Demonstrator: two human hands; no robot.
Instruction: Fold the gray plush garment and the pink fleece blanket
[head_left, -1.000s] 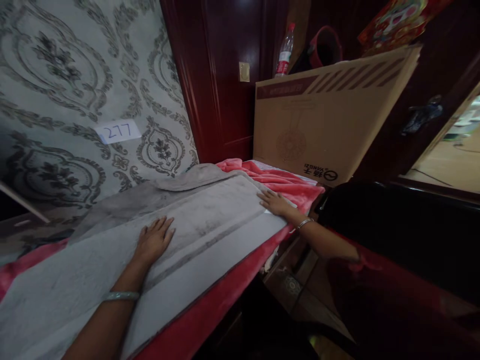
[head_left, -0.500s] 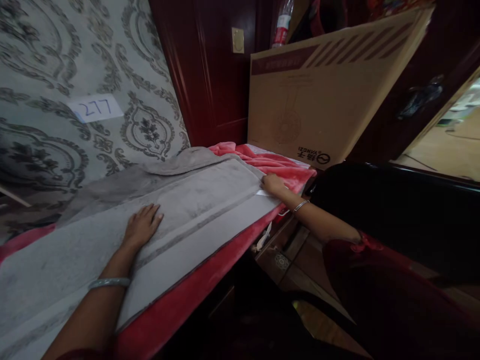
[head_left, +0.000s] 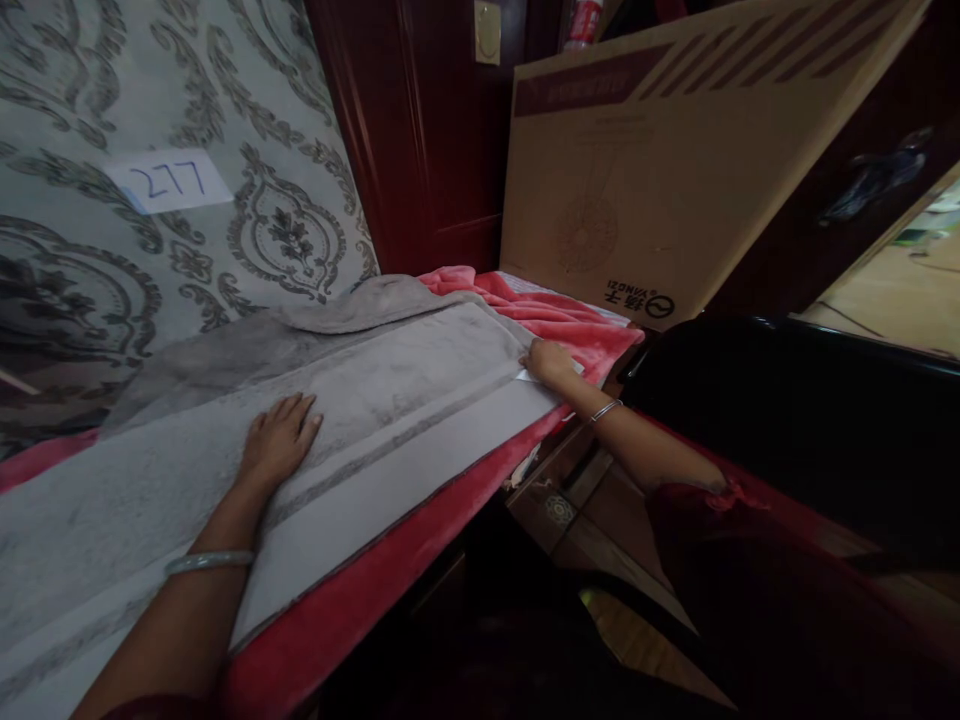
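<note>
A long grey towel (head_left: 390,390) lies spread over a red blanket (head_left: 352,615) on a raised surface. My left hand (head_left: 277,440) rests flat on the middle of the towel, fingers apart, holding nothing. My right hand (head_left: 549,360) is at the towel's far right end, fingers curled on its edge where a small white tag shows. A bracelet sits on each wrist.
A large cardboard box (head_left: 675,170) leans upright just behind the right end. Patterned wallpaper with a paper label reading 277 (head_left: 169,180) is behind the towel. Dark red wood panelling (head_left: 427,140) stands at the back, and a dark glossy object (head_left: 810,420) at right.
My right hand went from lying flat on the towel's end to curling its fingers on the edge. My left hand stayed flat. The view dropped slightly.
</note>
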